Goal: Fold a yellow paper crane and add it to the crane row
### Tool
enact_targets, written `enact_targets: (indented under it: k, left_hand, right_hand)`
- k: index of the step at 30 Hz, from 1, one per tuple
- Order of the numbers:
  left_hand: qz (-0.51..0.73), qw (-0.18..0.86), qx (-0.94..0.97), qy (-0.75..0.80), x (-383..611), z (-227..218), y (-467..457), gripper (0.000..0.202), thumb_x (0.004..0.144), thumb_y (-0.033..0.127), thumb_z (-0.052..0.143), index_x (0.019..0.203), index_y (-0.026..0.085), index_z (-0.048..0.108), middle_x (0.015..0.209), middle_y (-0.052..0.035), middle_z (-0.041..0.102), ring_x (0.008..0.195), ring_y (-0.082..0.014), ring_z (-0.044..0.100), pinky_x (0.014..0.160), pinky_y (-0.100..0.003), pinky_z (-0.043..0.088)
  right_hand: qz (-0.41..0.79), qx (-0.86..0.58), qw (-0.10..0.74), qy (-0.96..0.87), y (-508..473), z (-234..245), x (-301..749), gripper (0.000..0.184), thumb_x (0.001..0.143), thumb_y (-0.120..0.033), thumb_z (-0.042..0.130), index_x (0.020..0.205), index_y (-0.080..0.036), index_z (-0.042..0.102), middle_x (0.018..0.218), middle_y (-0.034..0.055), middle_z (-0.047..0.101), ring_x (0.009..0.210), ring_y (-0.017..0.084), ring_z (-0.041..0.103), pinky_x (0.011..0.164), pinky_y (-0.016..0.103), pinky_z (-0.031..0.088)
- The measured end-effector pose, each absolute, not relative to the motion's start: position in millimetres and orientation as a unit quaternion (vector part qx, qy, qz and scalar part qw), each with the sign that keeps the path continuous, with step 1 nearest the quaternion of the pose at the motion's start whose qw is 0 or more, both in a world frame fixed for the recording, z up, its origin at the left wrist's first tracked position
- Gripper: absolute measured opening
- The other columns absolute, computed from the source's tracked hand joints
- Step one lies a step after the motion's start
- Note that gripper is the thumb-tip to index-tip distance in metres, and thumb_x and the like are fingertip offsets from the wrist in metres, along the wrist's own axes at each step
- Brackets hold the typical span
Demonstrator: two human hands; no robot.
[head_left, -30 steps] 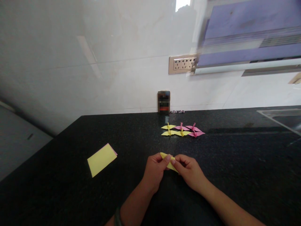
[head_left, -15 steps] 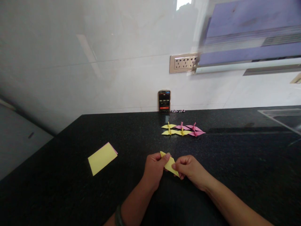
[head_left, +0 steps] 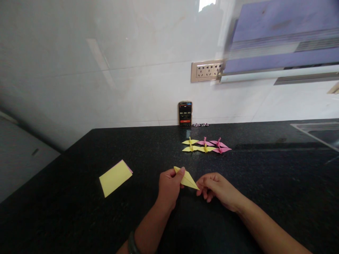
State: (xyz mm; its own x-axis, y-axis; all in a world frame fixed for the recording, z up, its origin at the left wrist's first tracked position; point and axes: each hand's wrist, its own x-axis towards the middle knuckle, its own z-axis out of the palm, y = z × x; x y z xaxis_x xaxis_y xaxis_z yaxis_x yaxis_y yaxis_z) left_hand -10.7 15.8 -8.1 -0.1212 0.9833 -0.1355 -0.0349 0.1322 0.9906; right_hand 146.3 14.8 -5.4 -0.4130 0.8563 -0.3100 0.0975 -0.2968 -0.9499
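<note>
While the bare left hand (head_left: 168, 188) pinches a narrow, pointed piece of folded yellow paper (head_left: 189, 180) between thumb and fingers, the bare right hand (head_left: 218, 190) sits just beside its lower tip with fingers loosely bent and parted, gripping nothing; whether a fingertip touches that tip, I cannot tell. From the head camera, the folded piece is between the two hands, above the speckled black stone countertop (head_left: 148, 151). Beyond it, three yellow folded-paper cranes (head_left: 206, 149) and three pink folded-paper cranes (head_left: 222, 150) stand close together in two rows. Near the left side lies a flat yellow paper rectangle (head_left: 115, 179), with a pink paper edge (head_left: 128, 168) showing beneath. A dark upright phone (head_left: 185, 114), its screen reading 00:30:55, leans against the glossy white wall (head_left: 145, 95).
</note>
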Motion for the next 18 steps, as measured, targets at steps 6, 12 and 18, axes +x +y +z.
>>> enact_targets:
  k: [6, 12, 18]
  left_hand:
    - [0.534, 0.518, 0.378, 0.551, -11, -10, 17, 0.025, 0.068, 0.034, 0.061, 0.082, 0.013, 0.058, 0.069, -0.0022, 0.060, 0.057, -0.0123, 0.055, 0.045, -0.020, 0.042]
    - [0.480, 0.606, 0.346, 0.531, -8, -8, 11, 0.019, 0.063, 0.025, 0.065, 0.072, 0.012, 0.055, 0.065, -0.0014, 0.059, 0.057, -0.0108, 0.057, 0.048, -0.018, 0.042]
    - [0.410, 0.641, 0.385, 0.522, -1, -4, 6, 0.021, 0.064, 0.024, 0.063, 0.078, 0.012, 0.055, 0.068, -0.0033, 0.061, 0.053, -0.0095, 0.057, 0.043, -0.016, 0.038]
  right_hand:
    - [0.618, -0.455, 0.318, -0.557, 11, -6, 140, 0.022, 0.070, -0.035, 0.059, 0.066, -0.014, 0.056, 0.058, -0.0016, 0.056, 0.045, 0.005, 0.045, 0.042, 0.016, 0.036]
    - [0.566, -0.473, 0.432, -0.519, 15, -8, 142, 0.021, 0.076, -0.034, 0.053, 0.067, -0.015, 0.055, 0.060, -0.0013, 0.055, 0.048, 0.007, 0.046, 0.046, 0.019, 0.039]
    - [0.540, -0.489, 0.461, -0.507, 16, -9, 143, 0.017, 0.075, -0.032, 0.053, 0.070, -0.016, 0.053, 0.052, -0.0048, 0.048, 0.046, 0.007, 0.043, 0.045, 0.019, 0.037]
